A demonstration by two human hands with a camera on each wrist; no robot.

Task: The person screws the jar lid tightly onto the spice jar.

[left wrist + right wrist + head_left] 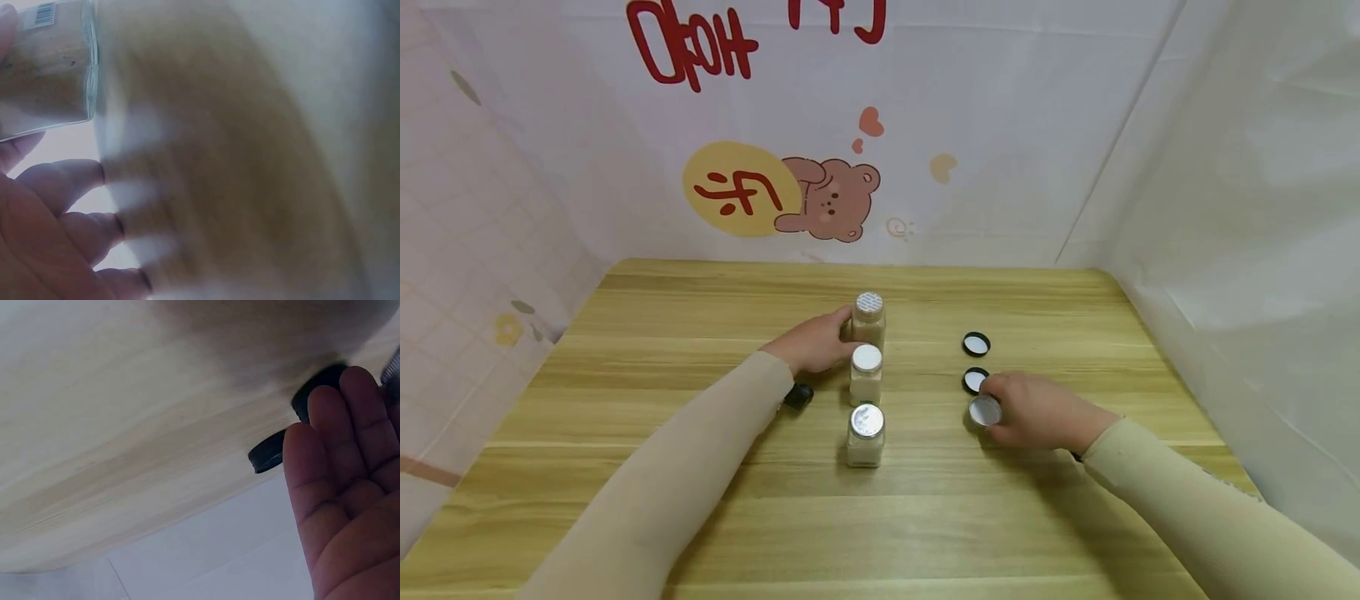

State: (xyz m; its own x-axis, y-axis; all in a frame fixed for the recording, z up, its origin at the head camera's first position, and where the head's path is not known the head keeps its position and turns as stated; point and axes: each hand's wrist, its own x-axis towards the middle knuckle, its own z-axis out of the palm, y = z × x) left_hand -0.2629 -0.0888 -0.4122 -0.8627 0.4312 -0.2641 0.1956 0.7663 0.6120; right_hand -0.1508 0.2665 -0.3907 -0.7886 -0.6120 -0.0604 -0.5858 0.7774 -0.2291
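Three square glass jars with pale powder stand in a row at mid-table in the head view. My left hand (pixel 820 340) grips the farthest jar (pixel 869 325) between thumb and index finger; its other fingertips touch the table in the left wrist view. Nearer stand the middle jar (pixel 866 385), with a white top, and the nearest jar (pixel 866 446), with a shiny silver top. To the right, my right hand (pixel 1037 410) pinches a round lid (pixel 985 411), its grey inner face up. Its remaining fingers are extended in the right wrist view.
Two black lids with white liners, the far lid (pixel 977 343) and the near lid (pixel 974 379), lie on the wooden table (pixel 737 517) beyond my right hand. White printed sheeting (pixel 1000 167) walls the table at the back and sides.
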